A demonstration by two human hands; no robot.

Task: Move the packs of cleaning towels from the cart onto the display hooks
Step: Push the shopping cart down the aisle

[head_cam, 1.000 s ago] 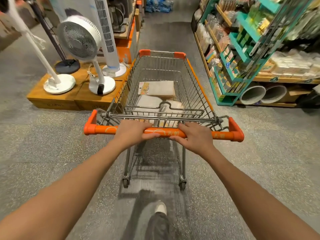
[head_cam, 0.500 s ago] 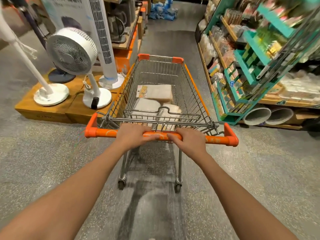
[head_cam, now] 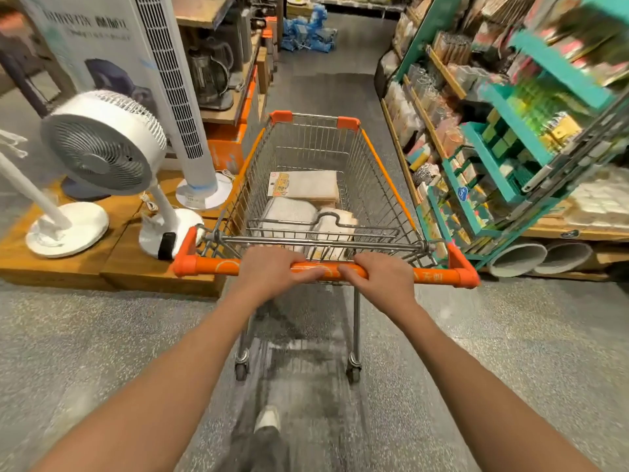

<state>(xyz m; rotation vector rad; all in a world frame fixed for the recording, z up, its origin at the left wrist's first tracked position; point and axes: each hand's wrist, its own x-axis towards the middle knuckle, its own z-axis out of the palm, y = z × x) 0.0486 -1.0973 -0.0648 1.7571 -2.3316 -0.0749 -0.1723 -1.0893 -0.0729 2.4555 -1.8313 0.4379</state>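
The wire-mesh shopping cart (head_cam: 316, 172) with its orange plastic push bar (head_cam: 211, 267) wants a straight, even push down the aisle, left hand (head_cam: 272, 270) and right hand (head_cam: 381, 274) both curled round the bar, with the pale flat packs of cleaning towels (head_cam: 306, 189) lying in the basket.

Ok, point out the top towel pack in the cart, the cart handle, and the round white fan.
top towel pack (head_cam: 308, 188), head view, middle of its grey cloth face.
cart handle (head_cam: 207, 266), head view, bare orange bar left of the hands.
round white fan (head_cam: 102, 144), head view, front grille.
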